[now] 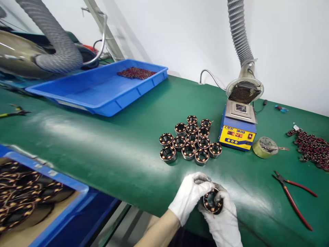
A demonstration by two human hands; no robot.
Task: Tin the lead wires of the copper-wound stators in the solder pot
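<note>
White-gloved on both hands, and holding a dark ring with copper-coloured spots (212, 208) at the near edge of the green desk (138, 161). Clamped around this ring with the grip of the right hand (225, 209), with the thumb at its opening. Placed at the upper rim with the left hand (191, 193), thumb and fingers near together; cannot tell whether also clamped on a thin wire there. Just beyond the hands, can see a cluster of similar rings (189, 156), with openings turned upward. Beside them, can notice a blue and yellow device (238, 138) marked CM 558, then a round container (259, 154) with a flat tool across it. More to the right, can find red-handled pliers (295, 207), lying open.
</note>
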